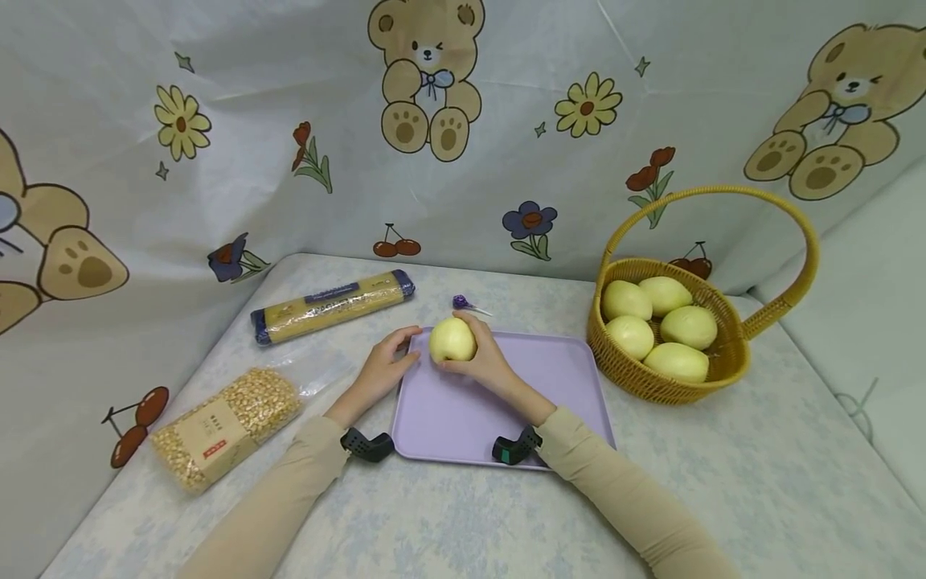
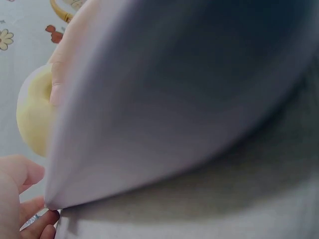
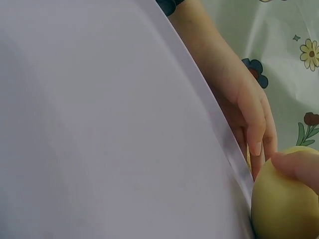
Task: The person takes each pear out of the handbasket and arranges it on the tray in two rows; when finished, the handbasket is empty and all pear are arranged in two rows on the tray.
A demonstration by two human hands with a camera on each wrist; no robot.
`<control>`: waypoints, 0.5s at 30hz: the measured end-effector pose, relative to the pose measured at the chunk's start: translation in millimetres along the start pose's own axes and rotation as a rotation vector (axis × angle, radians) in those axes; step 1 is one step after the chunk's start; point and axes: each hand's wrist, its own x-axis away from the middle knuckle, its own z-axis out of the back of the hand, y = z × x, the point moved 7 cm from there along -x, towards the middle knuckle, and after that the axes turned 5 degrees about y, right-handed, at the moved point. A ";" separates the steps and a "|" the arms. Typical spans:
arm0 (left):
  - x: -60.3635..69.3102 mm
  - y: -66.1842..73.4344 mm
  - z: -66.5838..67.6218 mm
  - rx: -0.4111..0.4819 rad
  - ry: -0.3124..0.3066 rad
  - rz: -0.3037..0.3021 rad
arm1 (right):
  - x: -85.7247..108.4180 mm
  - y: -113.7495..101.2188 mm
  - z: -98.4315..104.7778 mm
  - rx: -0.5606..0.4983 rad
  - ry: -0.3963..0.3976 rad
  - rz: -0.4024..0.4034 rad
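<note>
My right hand [image 1: 486,359] grips a round, pale yellow apple [image 1: 452,340] between thumb and fingers, at the far left corner of a lilac tray [image 1: 499,402]. In the right wrist view the thumb [image 3: 301,167] lies against the apple's side, close by the tray rim. Beside that corner, my left hand [image 1: 382,370] has its fingers loosely bent and clasps nothing. Its fingertips touch the tray's corner in the left wrist view, where the thumb [image 2: 27,172] stands apart from the apple. The tray hides much of both wrist views.
A yellow wicker basket [image 1: 629,382] with a tall handle stands right of the tray, holding several pale yellow fruits [image 1: 690,327]. A purple-wrapped lollipop [image 1: 461,302] lies behind the tray. To the left are a long noodle packet [image 1: 336,307] and a bag of corn kernels [image 1: 227,426].
</note>
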 end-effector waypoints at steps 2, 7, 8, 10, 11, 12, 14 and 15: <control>-0.1 0.1 -0.1 -0.001 -0.001 -0.003 | 0.9 -1.0 0.2 0.004 -0.004 0.009; -0.1 2.2 -0.2 0.000 0.003 -0.023 | 1.7 -3.0 1.2 0.017 -0.011 0.042; 0.0 2.5 -0.2 -0.001 0.004 -0.026 | 1.8 -3.1 1.3 0.018 -0.011 0.043; 0.4 2.9 -0.2 0.002 0.003 -0.030 | 1.8 -3.1 1.3 0.012 -0.011 0.039; 0.7 2.9 -0.1 0.000 0.002 -0.030 | 1.8 -3.1 1.2 0.009 -0.011 0.037; 0.7 2.9 -0.2 0.002 0.000 -0.028 | 1.7 -3.0 0.9 0.011 -0.012 0.036; 1.3 3.3 0.0 0.000 -0.003 -0.029 | 1.6 -2.6 0.0 0.016 -0.017 0.037; 1.4 3.1 0.0 0.002 -0.004 -0.026 | 1.5 -2.5 -0.6 0.016 -0.020 0.038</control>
